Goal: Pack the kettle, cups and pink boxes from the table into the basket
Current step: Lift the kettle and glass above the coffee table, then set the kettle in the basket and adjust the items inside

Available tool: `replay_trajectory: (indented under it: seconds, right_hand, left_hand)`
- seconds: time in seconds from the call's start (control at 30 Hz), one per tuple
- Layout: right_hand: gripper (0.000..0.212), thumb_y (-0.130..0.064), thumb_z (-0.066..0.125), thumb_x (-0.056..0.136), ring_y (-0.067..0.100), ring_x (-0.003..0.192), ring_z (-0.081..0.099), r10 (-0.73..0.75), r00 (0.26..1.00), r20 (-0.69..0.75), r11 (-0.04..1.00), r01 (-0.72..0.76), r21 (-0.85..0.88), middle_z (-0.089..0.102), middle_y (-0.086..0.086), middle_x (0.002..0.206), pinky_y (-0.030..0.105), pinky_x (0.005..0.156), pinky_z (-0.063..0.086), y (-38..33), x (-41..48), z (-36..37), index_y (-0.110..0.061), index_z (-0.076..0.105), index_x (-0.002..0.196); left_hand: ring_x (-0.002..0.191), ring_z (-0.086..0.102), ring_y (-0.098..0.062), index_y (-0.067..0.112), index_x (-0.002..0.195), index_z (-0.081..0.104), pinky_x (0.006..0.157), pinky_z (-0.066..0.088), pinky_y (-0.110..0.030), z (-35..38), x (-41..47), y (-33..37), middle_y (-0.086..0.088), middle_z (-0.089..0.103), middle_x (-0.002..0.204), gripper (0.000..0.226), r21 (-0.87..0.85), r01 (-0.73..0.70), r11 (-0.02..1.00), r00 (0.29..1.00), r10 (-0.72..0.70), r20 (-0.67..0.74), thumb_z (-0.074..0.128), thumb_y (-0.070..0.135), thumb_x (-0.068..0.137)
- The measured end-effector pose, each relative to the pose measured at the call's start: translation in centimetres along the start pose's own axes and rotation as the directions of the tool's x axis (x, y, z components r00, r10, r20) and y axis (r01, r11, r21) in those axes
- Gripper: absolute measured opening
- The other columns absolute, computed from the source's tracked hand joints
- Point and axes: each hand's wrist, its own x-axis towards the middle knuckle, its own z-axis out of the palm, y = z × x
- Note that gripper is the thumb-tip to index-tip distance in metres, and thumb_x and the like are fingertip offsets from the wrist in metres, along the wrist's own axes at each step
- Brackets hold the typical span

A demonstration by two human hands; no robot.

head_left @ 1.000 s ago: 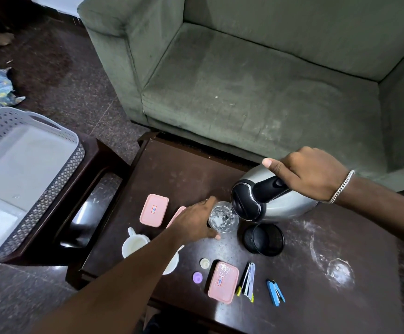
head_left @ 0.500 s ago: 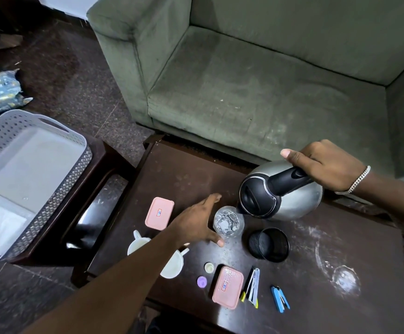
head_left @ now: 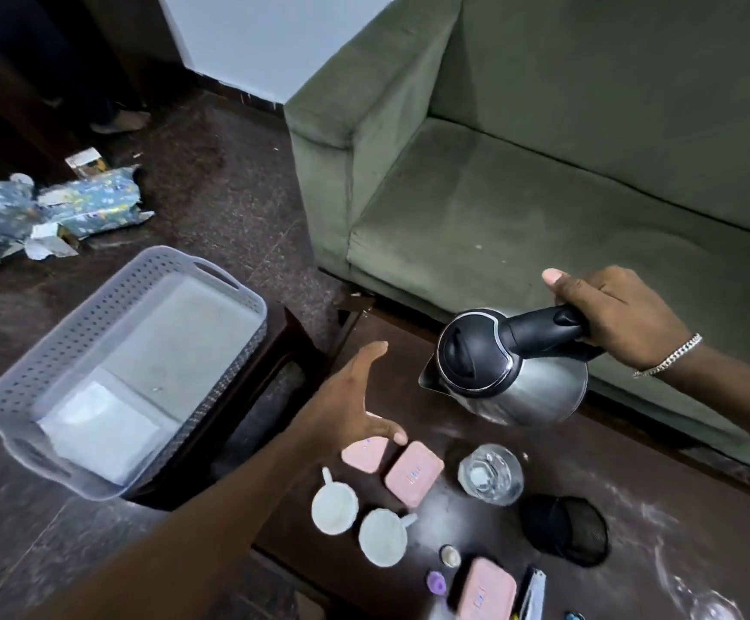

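The steel kettle [head_left: 511, 378] hangs in the air above the far part of the dark table [head_left: 659, 494], tilted with its spout toward the basket side, clear of everything under it. The right hand [head_left: 619, 315] carries it, fingers curled tight round the black handle and the thumb stretched forward along the top. Below and nearer stand a clear glass [head_left: 491, 474], a black mesh cup [head_left: 565, 530], two white cups [head_left: 335, 507] just beside each other near the table's left edge, and three pink boxes: two [head_left: 413, 474] touching or nearly so at the middle, a third [head_left: 485, 590] at the near edge. The left hand [head_left: 346, 404] floats above the table's left part, palm open, fingers straight and loosely together, thumb spread over the leftmost pink box; it holds nothing. The grey basket [head_left: 19, 387] sits on a lower stand to the left, well apart from the kettle, with open floor between it and the green sofa [head_left: 543, 194].
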Motion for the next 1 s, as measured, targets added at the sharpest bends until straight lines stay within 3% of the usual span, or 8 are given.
replay_trajectory:
  seconds: [0.17,0.27,0.37,0.43,0.5,0.73,0.83,1.0]
  right_hand:
    - [0.076,-0.055,0.047,0.097,0.022,0.041,0.035,-0.011,1.000,0.002,0.979,0.011,0.204,0.042,0.013,0.039,0.039,0.051,0.034,-6.2,4.0,3.1,-0.001,0.041,0.044]
    - [0.075,-0.057,0.048,0.096,0.026,0.037,0.049,-0.026,0.999,-0.019,0.956,0.030,0.290,0.052,0.016,0.039,0.030,0.048,0.040,-10.4,6.4,5.3,-0.001,0.051,0.045]
    - [0.074,-0.059,0.048,0.094,0.023,0.035,0.051,-0.058,0.998,-0.027,0.932,0.064,0.358,0.050,0.009,0.035,0.026,0.044,0.041,-14.6,8.9,7.7,-0.003,0.054,0.047]
    - [0.074,-0.059,0.046,0.094,0.023,0.035,0.051,-0.085,0.996,-0.027,0.921,0.089,0.380,0.052,0.012,0.036,0.030,0.046,0.041,-17.3,10.6,9.3,-0.004,0.055,0.046]
    - [0.074,-0.057,0.046,0.096,0.022,0.033,0.048,-0.119,0.993,-0.023,0.896,0.117,0.429,0.051,0.014,0.035,0.024,0.044,0.039,-19.8,12.1,11.0,-0.006,0.055,0.043]
    - [0.074,-0.055,0.047,0.097,0.016,0.029,0.047,-0.133,0.991,-0.013,0.847,0.120,0.518,0.049,0.012,0.031,0.016,0.042,0.037,-26.2,15.9,17.1,-0.005,0.059,0.043]
    - [0.072,-0.057,0.048,0.095,0.015,0.030,0.048,-0.127,0.992,0.009,0.820,0.100,0.564,0.051,0.008,0.032,0.020,0.043,0.038,-27.7,17.1,20.3,-0.007,0.060,0.045]
    - [0.075,-0.053,0.050,0.094,0.019,0.035,0.044,-0.142,0.989,0.051,0.734,0.071,0.676,0.048,0.010,0.036,0.031,0.045,0.036,-28.3,18.2,25.7,0.008,0.051,0.051]
  left_hand:
    - [0.144,0.037,0.009,0.017,0.161,0.033,0.120,0.042,-0.033,-7.3,-2.9,0.0,0.009,0.041,0.162,0.130,-0.069,-0.003,0.998,0.993,-0.005,-0.119,0.097,0.058,0.055]
    - [0.146,0.041,0.002,0.019,0.160,0.035,0.118,0.044,-0.033,-11.6,-4.5,0.2,0.010,0.045,0.161,0.119,-0.084,-0.026,0.996,0.982,0.009,-0.186,0.099,0.046,0.063]
    - [0.144,0.046,-0.001,0.029,0.158,0.037,0.115,0.046,-0.030,-15.5,-6.0,-0.2,0.016,0.053,0.154,0.111,-0.094,-0.064,0.994,0.971,0.040,-0.237,0.097,0.048,0.067]
    - [0.143,0.045,0.002,0.035,0.157,0.037,0.111,0.049,-0.031,-17.8,-7.0,-0.7,0.022,0.052,0.153,0.110,-0.106,-0.076,0.992,0.956,0.042,-0.291,0.096,0.052,0.066]
    - [0.143,0.044,0.004,0.040,0.158,0.033,0.108,0.049,-0.032,-19.8,-8.1,-1.4,0.026,0.049,0.153,0.112,-0.119,-0.077,0.990,0.940,0.032,-0.338,0.094,0.057,0.066]
    - [0.136,0.048,0.011,0.053,0.156,0.024,0.099,0.050,-0.016,-25.5,-10.4,-4.3,0.031,0.048,0.151,0.111,-0.131,-0.048,0.990,0.884,-0.019,-0.467,0.091,0.062,0.068]
    - [0.135,0.050,0.010,0.056,0.152,0.029,0.096,0.050,-0.009,-27.3,-10.9,-6.4,0.029,0.052,0.149,0.105,-0.167,-0.018,0.986,0.860,-0.070,-0.506,0.092,0.060,0.068]
    - [0.132,0.051,0.013,0.058,0.149,0.032,0.092,0.050,-0.009,-28.4,-11.4,-10.3,0.033,0.055,0.143,0.103,-0.218,0.023,0.976,0.835,-0.139,-0.533,0.093,0.056,0.067]
